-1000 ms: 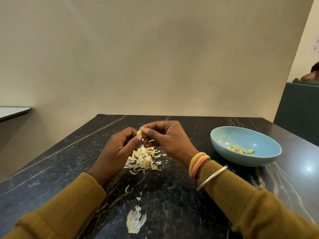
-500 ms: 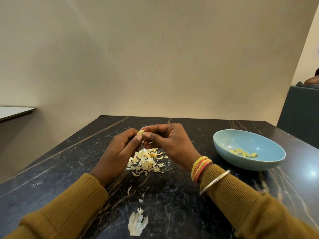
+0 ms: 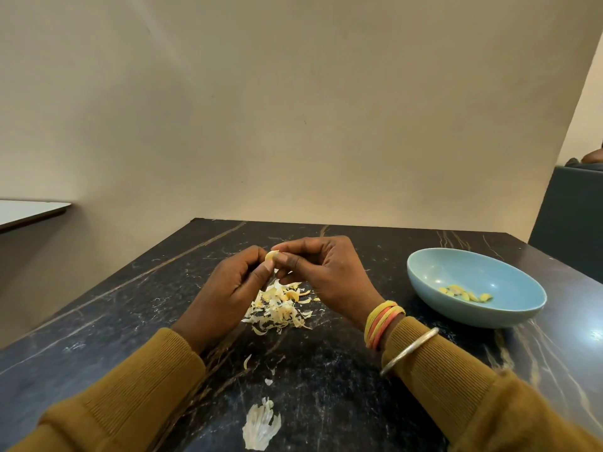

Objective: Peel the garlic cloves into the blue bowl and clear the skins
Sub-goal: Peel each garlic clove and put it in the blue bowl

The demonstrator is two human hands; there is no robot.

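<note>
Head view: black marble table point(image 3: 326, 386) against beige wall point(image 3: 293, 109).

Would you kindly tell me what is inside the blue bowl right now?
The blue bowl holds a small cluster of peeled garlic cloves, nothing else visible. Its near rim hides the inner wall below it.

One blue bowl point(image 3: 434, 265) sits on the surface point(image 3: 326, 386), holding roughly six peeled cloves point(image 3: 465, 292), too bunched to count exactly. Left of the bowl: one more clove point(image 3: 271, 256), one heap of skins point(image 3: 280, 308), one bigger husk point(image 3: 261, 427), three loose scraps point(image 3: 247, 361).
</note>
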